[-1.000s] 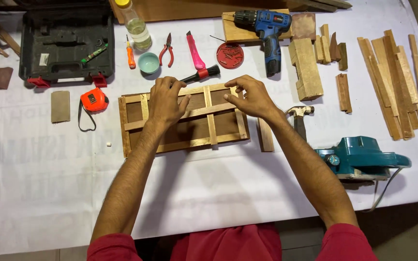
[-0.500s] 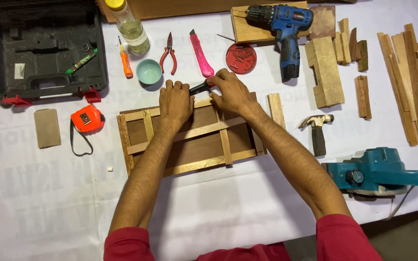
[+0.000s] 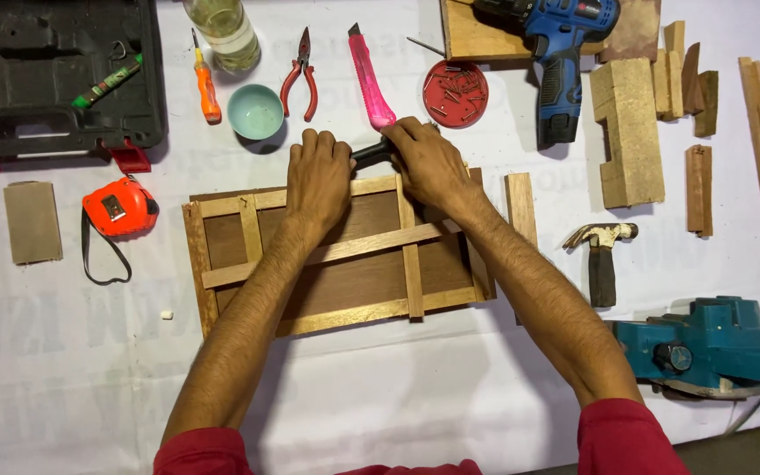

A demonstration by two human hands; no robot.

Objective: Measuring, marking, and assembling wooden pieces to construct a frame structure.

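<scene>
Seen from above on a white cloth-covered table, a flat rectangular wooden frame lies with its long axis running left to right, tilted slightly up to the right. Pale strips cross a darker smooth panel: three long ones, three short uprights. The left hand rests palm-down on the frame's far edge, fingers together. The right hand is curled shut around a black tool handle at that same edge; its head is hidden. Just beyond lie one pink utility knife, one red pliers, one round red lid of nails and one teal bowl.
</scene>
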